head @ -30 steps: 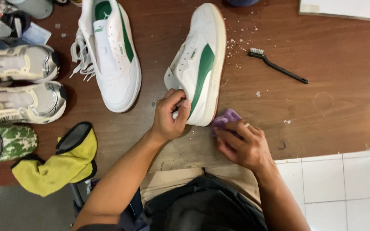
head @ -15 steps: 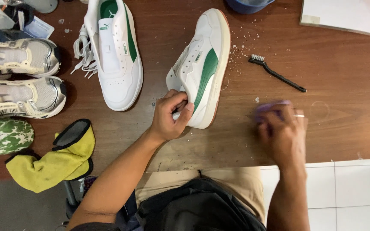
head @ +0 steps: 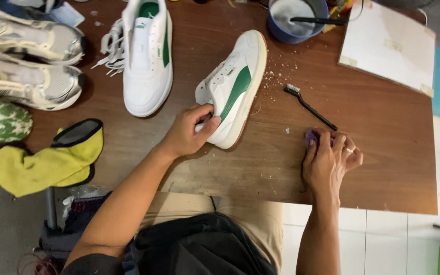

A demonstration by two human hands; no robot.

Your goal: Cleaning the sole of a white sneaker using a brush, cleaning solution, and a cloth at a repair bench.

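While the left hand (head: 187, 133) gripped the tilted white-and-green sneaker (head: 232, 89) at its heel, mid-table, the right hand (head: 329, 160) pressed a purple cloth (head: 311, 136) flat on the table (head: 383, 153), right of it; cleaning step, judging by residue.

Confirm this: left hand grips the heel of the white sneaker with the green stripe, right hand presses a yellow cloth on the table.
Not quite. The head view shows the right hand pressing a purple cloth, not yellow, on the table. The left hand does grip the sneaker at its heel.
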